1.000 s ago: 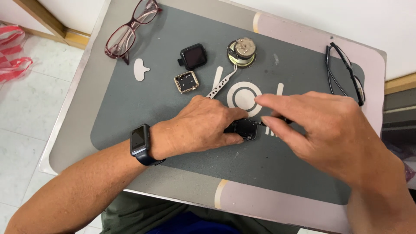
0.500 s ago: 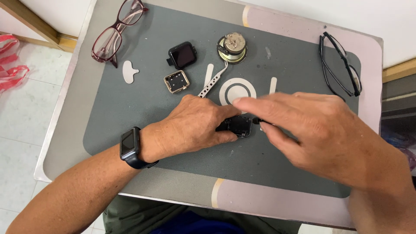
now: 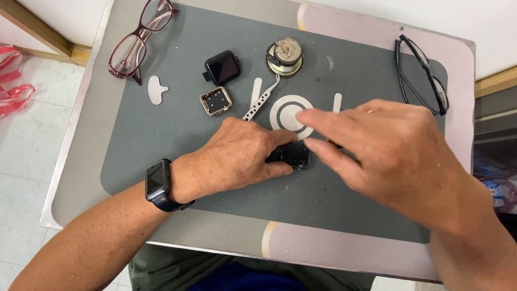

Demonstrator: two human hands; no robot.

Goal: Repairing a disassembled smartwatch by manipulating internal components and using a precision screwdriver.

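My left hand rests on the grey mat and pinches a small black watch body between thumb and fingers. My right hand hovers over it from the right, fingers extended, with the fingertips just above the watch body and a white ring-shaped pad. Whether the right hand holds anything is hidden. A dark smartwatch sits on my left wrist.
On the mat lie a black square watch screen, a gold-rimmed watch case, metal tweezers, a round metal part and a white plastic pick. Red-framed glasses lie far left, black glasses far right.
My right hand has lifted slightly and its fingers have spread over the watch body. The left hand keeps its grip. The view has shifted a little.
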